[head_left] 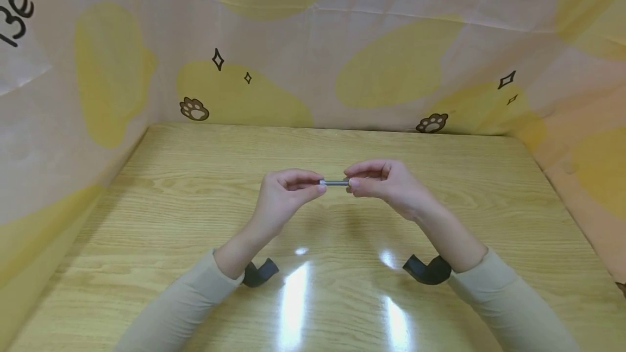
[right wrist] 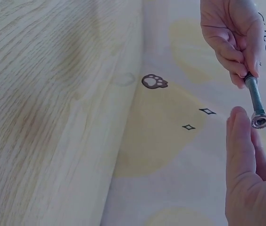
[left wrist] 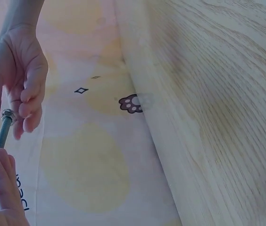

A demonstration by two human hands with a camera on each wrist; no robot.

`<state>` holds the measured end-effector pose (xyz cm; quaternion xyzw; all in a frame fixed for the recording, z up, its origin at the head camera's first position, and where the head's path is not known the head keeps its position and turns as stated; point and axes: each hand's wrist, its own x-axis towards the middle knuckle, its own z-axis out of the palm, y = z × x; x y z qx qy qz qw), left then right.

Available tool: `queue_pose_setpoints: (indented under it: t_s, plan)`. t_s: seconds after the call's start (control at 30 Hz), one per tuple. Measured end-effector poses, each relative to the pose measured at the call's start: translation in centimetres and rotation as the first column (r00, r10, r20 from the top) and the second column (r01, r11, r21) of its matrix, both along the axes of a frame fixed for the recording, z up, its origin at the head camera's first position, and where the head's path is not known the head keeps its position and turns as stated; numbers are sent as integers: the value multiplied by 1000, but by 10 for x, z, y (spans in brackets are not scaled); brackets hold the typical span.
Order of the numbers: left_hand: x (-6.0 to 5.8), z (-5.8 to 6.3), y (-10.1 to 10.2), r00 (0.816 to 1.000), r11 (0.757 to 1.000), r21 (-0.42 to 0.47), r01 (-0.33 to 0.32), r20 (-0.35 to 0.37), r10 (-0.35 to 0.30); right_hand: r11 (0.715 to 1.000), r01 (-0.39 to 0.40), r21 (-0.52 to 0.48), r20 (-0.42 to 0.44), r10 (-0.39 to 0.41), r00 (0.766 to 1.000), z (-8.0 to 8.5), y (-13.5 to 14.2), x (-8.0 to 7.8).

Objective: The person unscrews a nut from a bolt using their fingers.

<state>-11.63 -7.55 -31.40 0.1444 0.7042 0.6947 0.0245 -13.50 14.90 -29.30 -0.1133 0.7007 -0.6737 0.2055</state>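
Between the two hands a threaded bolt (head_left: 336, 182) lies level above the table, its shank bare in the middle. My left hand (head_left: 281, 194) pinches one end of it between thumb and fingertips, which hide that end. On the other end sits a shiny flanged nut (right wrist: 261, 121), its hole facing the right palm. My right hand (head_left: 393, 189) is around this nut, thumb on one side and fingers on the other. In the right wrist view, gaps show between the nut and the right thumb and fingers (right wrist: 240, 146).
Beneath both hands spreads a wood-grain table (head_left: 195, 232) with bright reflections near its front. A printed cloth (head_left: 274, 42) with yellow patches and paw prints stands around its back and sides. A black curved piece (head_left: 427, 269) sits at the right wrist, another (head_left: 261, 272) at the left.
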Motion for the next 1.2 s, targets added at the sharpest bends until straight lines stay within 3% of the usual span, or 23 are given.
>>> queue_pose_setpoints:
  t_s: [0.23, 0.43, 0.87, 1.2]
  plan:
    - [1, 1, 1, 1000, 1000, 4, 1, -18, -1, 999, -21, -26, 60, 23, 998, 1, 0, 0]
    - [0, 0, 1, 1000, 1000, 8, 9, -20, -8, 998, -12, -55, 27, 13, 1000, -1, 1, -1]
    - [2, -2, 2, 1000, 1000, 12, 10, -25, -10, 1000, 17, -1, -52, -17, 998, -3, 3, 3]
    - [2, -3, 3, 999, 1000, 15, 2, -37, -2, 999, -4, 35, -9, 5, 1000, -3, 1, 2]
